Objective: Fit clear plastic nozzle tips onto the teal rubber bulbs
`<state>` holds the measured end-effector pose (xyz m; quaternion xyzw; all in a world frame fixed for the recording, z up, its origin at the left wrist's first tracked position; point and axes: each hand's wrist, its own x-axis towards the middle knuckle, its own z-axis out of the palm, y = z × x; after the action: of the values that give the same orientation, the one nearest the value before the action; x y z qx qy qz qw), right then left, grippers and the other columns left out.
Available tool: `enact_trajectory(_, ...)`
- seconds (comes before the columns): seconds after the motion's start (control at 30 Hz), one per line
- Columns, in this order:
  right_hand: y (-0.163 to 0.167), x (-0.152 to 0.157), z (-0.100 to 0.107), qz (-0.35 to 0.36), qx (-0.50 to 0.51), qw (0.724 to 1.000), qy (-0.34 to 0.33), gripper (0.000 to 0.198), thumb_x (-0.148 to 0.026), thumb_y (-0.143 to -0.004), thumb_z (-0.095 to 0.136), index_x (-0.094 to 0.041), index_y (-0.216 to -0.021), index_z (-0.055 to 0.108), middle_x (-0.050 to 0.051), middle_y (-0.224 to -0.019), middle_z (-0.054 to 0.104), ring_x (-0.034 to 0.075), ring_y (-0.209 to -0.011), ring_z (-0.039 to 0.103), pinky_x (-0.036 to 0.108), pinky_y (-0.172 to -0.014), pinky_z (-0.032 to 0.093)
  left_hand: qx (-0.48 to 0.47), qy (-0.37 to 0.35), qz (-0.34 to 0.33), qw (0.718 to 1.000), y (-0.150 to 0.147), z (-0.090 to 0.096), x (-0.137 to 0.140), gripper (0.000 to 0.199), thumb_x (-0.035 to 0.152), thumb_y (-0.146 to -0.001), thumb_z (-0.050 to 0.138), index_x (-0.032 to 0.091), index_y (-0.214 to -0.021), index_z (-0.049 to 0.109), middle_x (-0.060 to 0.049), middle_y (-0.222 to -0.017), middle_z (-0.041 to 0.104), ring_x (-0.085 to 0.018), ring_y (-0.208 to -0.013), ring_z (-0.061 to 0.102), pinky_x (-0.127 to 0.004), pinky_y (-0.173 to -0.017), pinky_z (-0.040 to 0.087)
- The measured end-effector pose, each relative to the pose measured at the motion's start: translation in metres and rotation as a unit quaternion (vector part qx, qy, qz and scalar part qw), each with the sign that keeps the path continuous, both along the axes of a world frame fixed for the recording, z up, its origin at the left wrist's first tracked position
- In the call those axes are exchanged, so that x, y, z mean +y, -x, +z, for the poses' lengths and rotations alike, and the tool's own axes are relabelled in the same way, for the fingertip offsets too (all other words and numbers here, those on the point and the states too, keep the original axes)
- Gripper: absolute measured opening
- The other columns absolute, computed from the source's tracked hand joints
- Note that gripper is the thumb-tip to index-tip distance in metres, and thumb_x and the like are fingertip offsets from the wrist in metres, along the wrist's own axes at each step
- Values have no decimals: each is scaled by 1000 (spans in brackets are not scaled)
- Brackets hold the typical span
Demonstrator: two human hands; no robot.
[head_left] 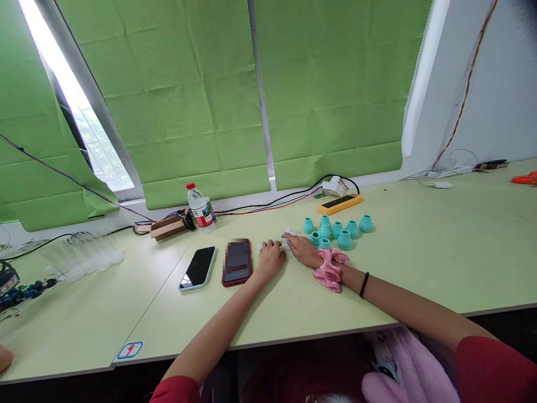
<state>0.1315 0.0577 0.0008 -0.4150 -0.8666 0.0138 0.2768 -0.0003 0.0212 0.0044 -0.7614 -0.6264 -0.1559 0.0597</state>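
Note:
My left hand (272, 258) rests on the table with its fingers spread and bent down over small whitish, see-through pieces. Close beside it, my right hand (302, 249) reaches in from the right, index finger stretched out, by more whitish pieces (292, 230). What these pieces are is too small to tell. Several turquoise vase-shaped pots (344, 240) stand in a cluster just past my right hand. A pink scrunchie (329, 270) and a black band (364, 284) are around my right wrist and forearm.
Left of my hands lie a red-cased phone (237, 263) and a pale-cased phone (198, 270). Behind them are a water bottle (201, 208), an open cardboard box (168, 227), cables and a yellow power strip (340, 204). Clear tubes (86, 256) lie far left, near another person's hand (5, 358).

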Motion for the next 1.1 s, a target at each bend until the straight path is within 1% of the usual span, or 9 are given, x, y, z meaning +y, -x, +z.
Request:
enact_trajectory(0.13, -1, 0, 1, -2, 18, 1000, -12, 31, -7, -79, 30, -14, -104, 47, 5, -99, 56, 13, -92, 52, 25, -80, 37, 9, 1, 4, 1000, -1, 1, -2, 25, 24, -78, 38, 17, -98, 51, -12, -98, 47, -26, -95, 40, -36, -76, 36)
enact_trajectory(0.23, -5, -3, 8, 2, 35, 998, -51, 31, -2, -72, 32, -13, -93, 52, 5, -101, 54, 14, -96, 47, 25, -82, 36, 7, -13, 3, 1000, -1, 1, -3, 23, 25, -78, 38, 17, -94, 52, -11, -96, 47, -25, -93, 39, -35, -74, 36)
enact_trajectory(0.37, -14, -12, 25, 33, 5, 996, -85, 20, -8, -68, 40, -16, -77, 56, 4, -86, 56, 16, -89, 46, 26, -75, 38, 6, -28, -21, 999, 0, 2, -4, 24, 25, -78, 38, 17, -99, 49, -10, -99, 47, -25, -93, 38, -36, -73, 36)
enact_trajectory(0.53, -22, -22, 37, 123, -107, 987, -15, 10, -17, -62, 51, -17, -69, 59, 2, -69, 56, 15, -70, 49, 25, -67, 37, 22, -15, -37, 999, 1, 0, -4, 23, 25, -80, 35, 18, -95, 51, -11, -97, 47, -26, -95, 36, -38, -72, 35)
enact_trajectory(0.7, -28, -24, 35, 151, -154, 977, -1, 26, -13, -54, 58, -18, -80, 61, 3, -76, 59, 16, -70, 50, 24, -62, 36, 5, -48, -21, 999, 2, 1, -1, 19, 25, -79, 38, 18, -86, 55, -9, -93, 50, -25, -92, 38, -36, -69, 36)
enact_trajectory(0.83, -27, -17, 33, 144, -138, 980, 5, 28, -13, -57, 56, -18, -84, 61, 3, -80, 60, 17, -76, 52, 25, -68, 38, -70, -103, -42, 991, 3, 8, 0, 16, 27, -78, 42, 18, -82, 55, -6, -86, 56, -22, -88, 42, -32, -68, 37)
enact_trajectory(0.93, -23, -13, 30, 107, -57, 993, 9, 27, -15, -63, 55, -16, -89, 60, 4, -76, 61, 16, -70, 54, 26, -68, 39, -167, -130, -79, 974, 5, 14, 1, 14, 26, -77, 44, 17, -78, 54, -5, -78, 58, -18, -81, 47, -28, -66, 38)
enact_trajectory(1.03, -17, -11, 27, 100, 59, 993, 30, 29, -13, -64, 54, -15, -93, 58, 3, -78, 60, 9, -54, 53, 23, -61, 42, -292, -106, -87, 946, 8, 18, 2, 13, 25, -75, 45, 15, -75, 54, -3, -67, 59, -14, -67, 53, -24, -59, 40)
enact_trajectory(1.1, -15, -10, 26, 92, 136, 986, 26, 29, -13, -63, 55, -14, -92, 57, 3, -82, 58, 7, -50, 52, 21, -56, 43, -365, -75, -88, 924, 11, 20, 4, 15, 27, -74, 46, 14, -74, 54, -3, -62, 60, -13, -59, 54, -23, -55, 40)
